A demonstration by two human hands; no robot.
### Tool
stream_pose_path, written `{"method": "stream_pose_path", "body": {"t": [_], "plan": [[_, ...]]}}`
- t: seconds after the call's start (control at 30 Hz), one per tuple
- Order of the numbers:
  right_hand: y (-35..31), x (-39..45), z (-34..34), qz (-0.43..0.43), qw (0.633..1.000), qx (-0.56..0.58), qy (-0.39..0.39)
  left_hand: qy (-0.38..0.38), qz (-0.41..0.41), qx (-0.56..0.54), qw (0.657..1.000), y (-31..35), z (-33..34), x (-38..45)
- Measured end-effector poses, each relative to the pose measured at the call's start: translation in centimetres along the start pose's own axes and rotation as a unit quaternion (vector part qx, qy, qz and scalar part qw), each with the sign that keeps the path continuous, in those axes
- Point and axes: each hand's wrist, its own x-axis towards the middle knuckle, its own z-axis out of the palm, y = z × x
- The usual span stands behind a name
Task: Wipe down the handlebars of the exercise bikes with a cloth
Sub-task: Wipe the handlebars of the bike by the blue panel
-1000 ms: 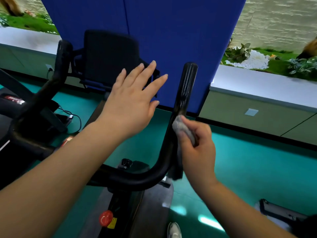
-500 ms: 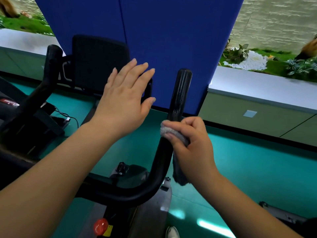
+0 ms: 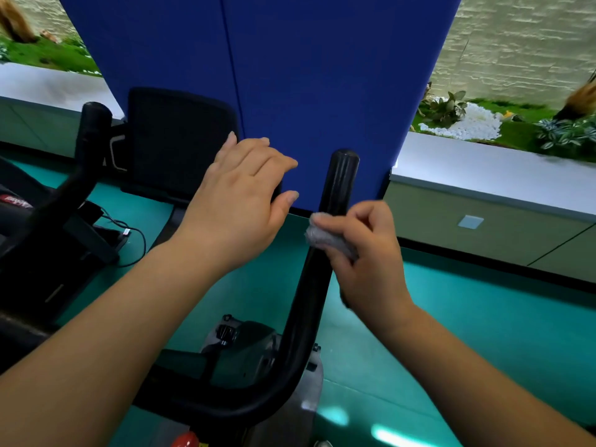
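In the head view, a small grey cloth (image 3: 325, 237) is pinched between the thumb and curled fingers of the right hand (image 3: 371, 262) and pressed against the upright right bar of the black handlebar (image 3: 309, 285), roughly midway between its rounded top end and the bend at the bottom. The cloth is bunched into a wad, probably so that firm pressure can be put on the round bar as it is rubbed. The grip of the right hand is thus clenched on the cloth, with the bar itself only partly enclosed. The left hand (image 3: 238, 201) is held in the air to the left of that bar, fingers relaxed and slightly bent, nothing grasped; its grip is released, and it seems to be kept clear of the wiping or held out for balance. The other upright of the handlebar (image 3: 92, 130) stands further left, untouched. Behind are a blue panel (image 3: 290, 75) and a teal floor (image 3: 483, 317). The upper part of the bar is judged not yet reached.
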Motion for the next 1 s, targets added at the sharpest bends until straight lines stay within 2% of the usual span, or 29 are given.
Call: {"method": "stream_pose_path", "body": {"t": [0.07, 0.2, 0.4, 0.53, 0.63, 0.77, 0.9, 1.0], "plan": [[0.3, 2.4, -0.1, -0.027, 0.999, -0.011, 0.016, -0.002, -0.006, -0.007, 1.0, 0.0, 0.0, 0.1], [1.0, 4.9, -0.2, -0.02, 0.998, -0.008, 0.055, 0.002, -0.011, -0.012, 1.0, 0.1, 0.1, 0.1], [1.3, 0.7, 0.4, -0.023, 0.999, 0.009, 0.033, -0.002, -0.007, -0.006, 1.0, 0.0, 0.1, 0.5], [1.4, 4.5, 0.4, -0.062, 0.997, -0.006, 0.054, -0.012, 0.019, 0.026, 0.999, -0.6, -0.5, 1.7], [1.5, 6.3, 0.4, -0.024, 0.995, 0.019, 0.09, -0.007, 0.015, 0.036, 0.999, -0.5, -0.4, 2.2], [1.3, 3.2, 0.8, 0.019, 0.994, 0.055, 0.091, 0.011, 0.0, 0.041, 0.999, -0.1, 0.2, 2.0], [1.2, 2.8, 0.9, 0.011, 0.996, 0.054, 0.075, 0.032, -0.018, 0.043, 0.998, 0.3, 0.8, 1.9], [1.3, 6.1, 0.6, 0.022, 0.992, 0.066, 0.109, 0.041, -0.022, 0.053, 0.998, 0.3, 1.1, 1.9]]}}
